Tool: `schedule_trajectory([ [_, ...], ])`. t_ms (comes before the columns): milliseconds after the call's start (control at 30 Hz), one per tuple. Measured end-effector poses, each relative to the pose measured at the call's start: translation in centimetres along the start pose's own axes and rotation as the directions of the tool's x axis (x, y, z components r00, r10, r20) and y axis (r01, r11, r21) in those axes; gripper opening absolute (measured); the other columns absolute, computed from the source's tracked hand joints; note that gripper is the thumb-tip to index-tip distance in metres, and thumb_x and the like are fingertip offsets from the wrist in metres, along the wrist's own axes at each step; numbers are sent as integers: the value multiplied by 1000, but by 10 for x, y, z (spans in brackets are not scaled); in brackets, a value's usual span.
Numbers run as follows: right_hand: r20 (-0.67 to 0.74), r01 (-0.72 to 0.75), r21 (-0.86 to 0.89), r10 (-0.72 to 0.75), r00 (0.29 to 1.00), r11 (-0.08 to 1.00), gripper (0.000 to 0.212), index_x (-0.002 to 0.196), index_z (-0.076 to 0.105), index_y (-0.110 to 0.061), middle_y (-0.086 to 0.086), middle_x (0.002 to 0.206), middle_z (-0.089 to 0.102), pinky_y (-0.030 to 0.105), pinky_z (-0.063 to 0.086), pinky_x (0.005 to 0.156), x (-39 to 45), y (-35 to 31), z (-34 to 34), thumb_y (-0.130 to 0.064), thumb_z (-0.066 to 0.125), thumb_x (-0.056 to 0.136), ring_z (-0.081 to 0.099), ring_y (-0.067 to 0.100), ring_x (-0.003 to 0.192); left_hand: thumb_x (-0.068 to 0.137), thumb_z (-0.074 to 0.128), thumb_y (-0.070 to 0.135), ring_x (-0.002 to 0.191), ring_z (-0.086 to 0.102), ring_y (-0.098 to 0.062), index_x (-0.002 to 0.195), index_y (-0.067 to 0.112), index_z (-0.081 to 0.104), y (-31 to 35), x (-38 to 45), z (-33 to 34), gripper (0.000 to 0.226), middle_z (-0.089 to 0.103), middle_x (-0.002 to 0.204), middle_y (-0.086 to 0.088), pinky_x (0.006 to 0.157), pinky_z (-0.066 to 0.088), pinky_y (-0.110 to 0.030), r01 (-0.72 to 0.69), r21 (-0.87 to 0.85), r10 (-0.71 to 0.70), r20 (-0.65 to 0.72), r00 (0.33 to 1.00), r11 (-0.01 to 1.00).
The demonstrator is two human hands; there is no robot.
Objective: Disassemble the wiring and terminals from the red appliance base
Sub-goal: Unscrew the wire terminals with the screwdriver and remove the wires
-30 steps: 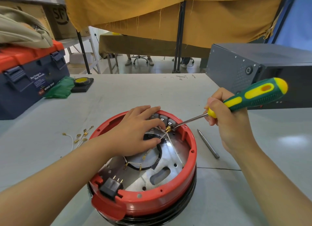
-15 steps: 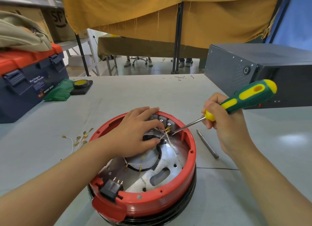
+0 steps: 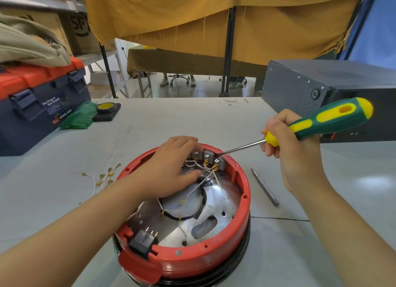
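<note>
The round red appliance base lies open-side up near the table's front edge, its metal plate showing. Grey terminal blocks with brass connectors and white wires sit at its far rim. My left hand rests inside the base, fingers laid over the leftmost blocks. My right hand grips a green-and-yellow screwdriver; its blade tip reaches behind the rightmost block. A black connector with brass pins sits at the near rim.
Loose white wires with brass terminals lie left of the base. A grey metal bit lies to its right. A blue-and-red toolbox, green cloth and tape roll stand far left; a dark metal case stands far right.
The screwdriver tip has moved up from the brass connectors to behind the rightmost block. My left hand's fingers slid left, uncovering the grey blocks.
</note>
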State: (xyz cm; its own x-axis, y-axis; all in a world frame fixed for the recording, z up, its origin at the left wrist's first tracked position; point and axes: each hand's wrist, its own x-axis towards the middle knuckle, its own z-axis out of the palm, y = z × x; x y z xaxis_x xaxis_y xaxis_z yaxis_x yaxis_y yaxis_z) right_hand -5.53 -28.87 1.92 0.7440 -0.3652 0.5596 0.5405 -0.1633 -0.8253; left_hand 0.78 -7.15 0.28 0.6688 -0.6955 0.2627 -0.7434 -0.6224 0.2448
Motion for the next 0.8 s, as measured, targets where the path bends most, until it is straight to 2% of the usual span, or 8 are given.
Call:
schedule_trajectory([
  [100, 135, 85, -102, -71, 988, 991, 21, 62, 50, -15, -5, 45, 45, 13, 37, 47, 6, -7, 8, -25, 54, 80, 44, 9, 44, 89, 53, 40, 137, 23, -11, 138, 28, 39, -1, 1, 0, 52, 31, 149, 9, 113, 18, -29, 16, 67, -17, 16, 1000, 998],
  [233, 255, 171, -160, -127, 959, 972, 24, 63, 45, -1, -10, 47, 43, 13, 35, 51, 13, -9, 20, -15, 53, 82, 42, 6, 46, 89, 52, 43, 137, 24, -11, 140, 31, 37, 0, 1, 0, 55, 30, 150, 11, 113, 18, -30, 25, 68, -27, 21, 999, 997],
  [333, 287, 204, -183, -146, 947, 962, 23, 61, 45, -6, -12, 48, 45, 8, 34, 52, 11, -5, 24, -12, 53, 82, 44, 4, 48, 89, 53, 43, 137, 25, -12, 141, 30, 35, 0, 0, 1, 56, 30, 150, 11, 113, 19, -31, 23, 65, -25, 20, 999, 998],
  [400, 280, 205, -188, -147, 949, 961, 23, 61, 45, -4, -12, 48, 45, 9, 33, 52, 9, -1, 23, -11, 53, 82, 44, 4, 48, 89, 51, 44, 137, 23, -11, 143, 30, 33, -1, 1, 2, 59, 29, 151, 12, 113, 18, -30, 22, 79, -24, 24, 999, 997],
  [600, 348, 244, -215, -159, 924, 946, 20, 64, 47, -18, -15, 52, 51, 9, 35, 54, 10, 0, 18, -15, 53, 83, 48, 4, 51, 88, 53, 49, 137, 21, -9, 146, 30, 29, -5, 3, 1, 66, 26, 152, 14, 111, 19, -27, -6, 113, 2, 38, 999, 994],
  [800, 394, 291, -245, -180, 901, 925, 21, 64, 47, -20, -16, 55, 53, 7, 36, 54, 8, -1, 15, -13, 53, 84, 50, 3, 53, 86, 54, 53, 136, 20, -8, 146, 32, 29, -6, 3, 0, 68, 25, 151, 18, 109, 21, -29, -10, 103, 5, 47, 999, 995],
])
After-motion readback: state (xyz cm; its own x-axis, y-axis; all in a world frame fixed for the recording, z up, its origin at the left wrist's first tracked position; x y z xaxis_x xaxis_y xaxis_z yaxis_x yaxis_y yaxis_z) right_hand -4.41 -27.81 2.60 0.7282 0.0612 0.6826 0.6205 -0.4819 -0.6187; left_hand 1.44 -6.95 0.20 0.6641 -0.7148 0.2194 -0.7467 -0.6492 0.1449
